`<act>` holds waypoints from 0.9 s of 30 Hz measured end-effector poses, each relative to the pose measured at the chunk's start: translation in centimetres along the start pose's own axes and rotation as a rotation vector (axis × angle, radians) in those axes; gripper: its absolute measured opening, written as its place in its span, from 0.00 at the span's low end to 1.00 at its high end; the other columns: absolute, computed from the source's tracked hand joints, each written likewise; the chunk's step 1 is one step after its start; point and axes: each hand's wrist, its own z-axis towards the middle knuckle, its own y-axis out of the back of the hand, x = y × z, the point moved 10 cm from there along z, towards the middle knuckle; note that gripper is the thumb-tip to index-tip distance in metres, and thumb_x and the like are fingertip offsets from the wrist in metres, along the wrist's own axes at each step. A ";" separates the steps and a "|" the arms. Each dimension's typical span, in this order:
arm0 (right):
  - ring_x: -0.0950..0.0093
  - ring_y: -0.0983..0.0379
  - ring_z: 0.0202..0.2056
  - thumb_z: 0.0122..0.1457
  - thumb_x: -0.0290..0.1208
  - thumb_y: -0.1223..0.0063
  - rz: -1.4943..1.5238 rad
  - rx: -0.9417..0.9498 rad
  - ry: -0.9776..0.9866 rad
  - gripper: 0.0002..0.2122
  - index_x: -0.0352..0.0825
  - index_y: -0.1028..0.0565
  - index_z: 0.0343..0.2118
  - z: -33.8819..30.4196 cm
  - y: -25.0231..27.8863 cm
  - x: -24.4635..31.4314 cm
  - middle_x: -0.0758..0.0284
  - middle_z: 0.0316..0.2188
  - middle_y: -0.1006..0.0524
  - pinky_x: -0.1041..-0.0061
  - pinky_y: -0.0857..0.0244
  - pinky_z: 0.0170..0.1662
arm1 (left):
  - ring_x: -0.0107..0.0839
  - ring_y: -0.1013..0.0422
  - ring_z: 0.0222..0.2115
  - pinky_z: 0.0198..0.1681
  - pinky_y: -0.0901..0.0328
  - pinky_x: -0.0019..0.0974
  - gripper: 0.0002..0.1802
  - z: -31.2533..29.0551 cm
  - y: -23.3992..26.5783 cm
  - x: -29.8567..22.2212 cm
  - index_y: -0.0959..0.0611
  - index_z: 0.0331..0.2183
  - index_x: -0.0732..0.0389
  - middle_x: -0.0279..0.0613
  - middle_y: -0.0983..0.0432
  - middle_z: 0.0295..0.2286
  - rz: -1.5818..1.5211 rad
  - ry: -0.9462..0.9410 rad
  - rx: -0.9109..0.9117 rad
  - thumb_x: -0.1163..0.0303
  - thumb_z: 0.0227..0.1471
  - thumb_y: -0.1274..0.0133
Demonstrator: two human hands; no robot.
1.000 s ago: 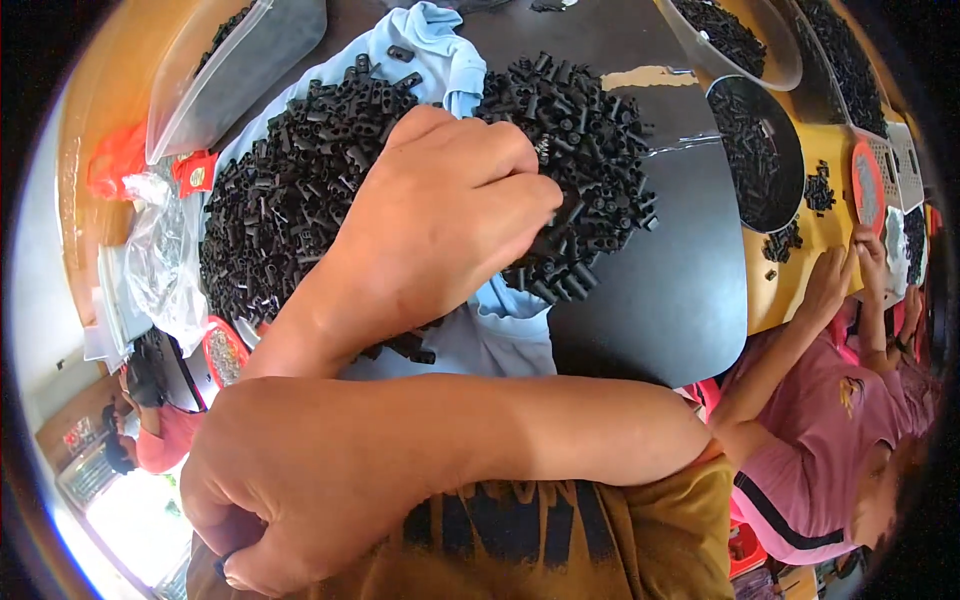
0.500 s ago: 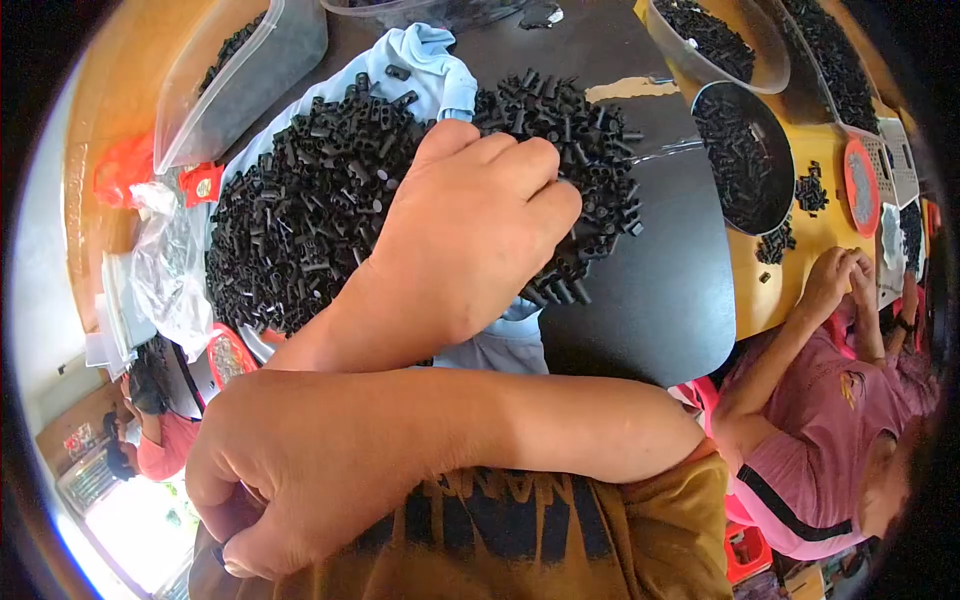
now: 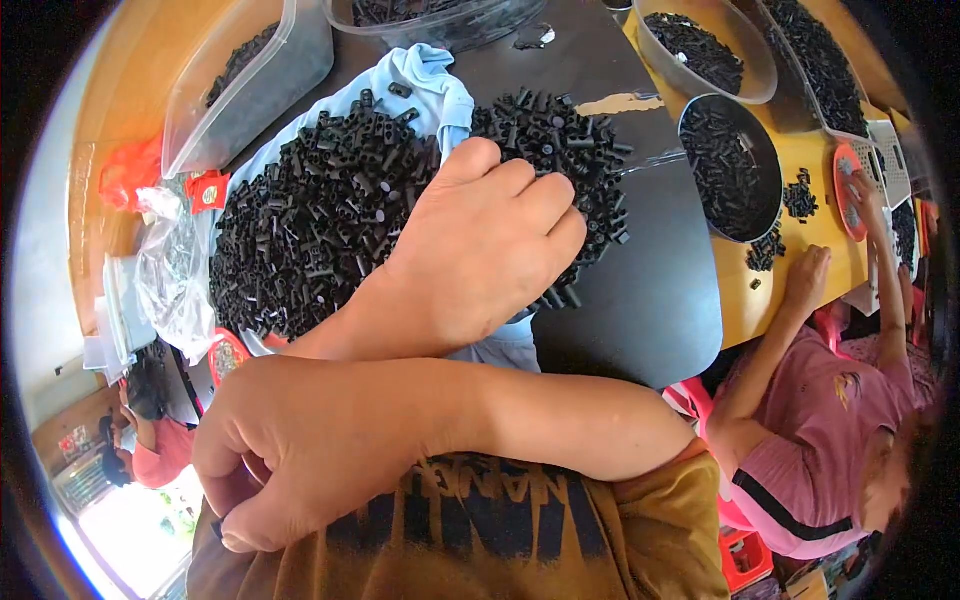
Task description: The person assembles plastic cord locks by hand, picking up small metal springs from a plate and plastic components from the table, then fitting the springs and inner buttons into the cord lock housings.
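My left hand (image 3: 490,245) is closed, knuckles up, over the right part of a big heap of small black tubular plastic pieces (image 3: 300,220). Its fingertips are hidden, so what it holds cannot be seen. My right forearm crosses in front of my body, below the left wrist. At its end, lower left, my right hand (image 3: 290,450) is curled with thumb and fingers pinched together. A dark bit shows at the thumb tip, too small to name. The heap lies partly on a light blue cloth (image 3: 390,85) on a dark table (image 3: 650,290).
Clear plastic tubs (image 3: 250,90) with black pieces stand at the far side. On the yellow table (image 3: 735,280) at right are a black bowl (image 3: 730,170), loose pieces and a red dish (image 3: 848,190). A co-worker in pink (image 3: 800,400) sits there. Plastic bags (image 3: 170,280) lie at left.
The co-worker's hands, together before, are now apart, one reaching to the red dish. The view has shifted slightly. My two hands stay closed in nearly the same places.
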 end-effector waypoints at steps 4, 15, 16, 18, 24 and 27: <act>0.80 0.33 0.17 0.44 0.30 0.44 0.037 -0.012 -0.003 0.09 0.28 0.25 0.20 -0.1 0.2 0.0 0.67 0.14 0.28 0.80 0.41 0.20 | 0.29 0.36 0.25 0.34 0.46 0.34 0.03 0.0 -0.3 0.2 0.26 0.20 0.56 0.33 0.36 0.20 0.010 -0.001 0.075 0.69 0.35 0.52; 0.81 0.35 0.17 0.43 0.28 0.45 0.022 -0.007 0.010 0.08 0.28 0.27 0.18 -0.2 0.1 0.3 0.68 0.13 0.28 0.79 0.42 0.20 | 0.31 0.32 0.25 0.31 0.43 0.36 0.11 -0.3 -0.3 1.9 0.23 0.26 0.55 0.33 0.32 0.23 -0.140 0.101 0.053 0.70 0.33 0.41; 0.81 0.35 0.17 0.43 0.28 0.45 0.025 -0.005 0.019 0.08 0.28 0.27 0.18 -0.1 0.1 0.2 0.68 0.13 0.28 0.79 0.42 0.20 | 0.32 0.32 0.26 0.31 0.43 0.36 0.11 -0.3 -0.5 1.8 0.23 0.26 0.55 0.33 0.32 0.23 -0.143 0.093 0.062 0.70 0.33 0.41; 0.81 0.35 0.17 0.43 0.28 0.45 0.031 -0.007 0.030 0.08 0.28 0.27 0.18 0.0 0.1 0.0 0.68 0.13 0.29 0.80 0.42 0.20 | 0.32 0.32 0.26 0.31 0.42 0.36 0.11 -0.2 -0.7 1.9 0.23 0.26 0.54 0.33 0.32 0.23 -0.149 0.084 0.073 0.71 0.33 0.41; 0.81 0.34 0.17 0.43 0.29 0.45 -0.020 -0.015 0.034 0.08 0.28 0.26 0.18 0.0 0.2 0.2 0.67 0.13 0.28 0.79 0.42 0.20 | 0.32 0.32 0.25 0.31 0.42 0.36 0.11 0.3 -0.6 1.5 0.24 0.25 0.54 0.33 0.33 0.23 -0.176 0.071 0.104 0.73 0.32 0.42; 0.81 0.34 0.17 0.43 0.29 0.44 -0.009 -0.016 0.007 0.08 0.28 0.25 0.18 0.2 0.3 0.1 0.67 0.13 0.28 0.79 0.42 0.20 | 0.33 0.32 0.26 0.31 0.42 0.36 0.11 0.0 -0.4 1.6 0.24 0.24 0.55 0.33 0.31 0.25 -0.221 0.074 0.076 0.75 0.31 0.43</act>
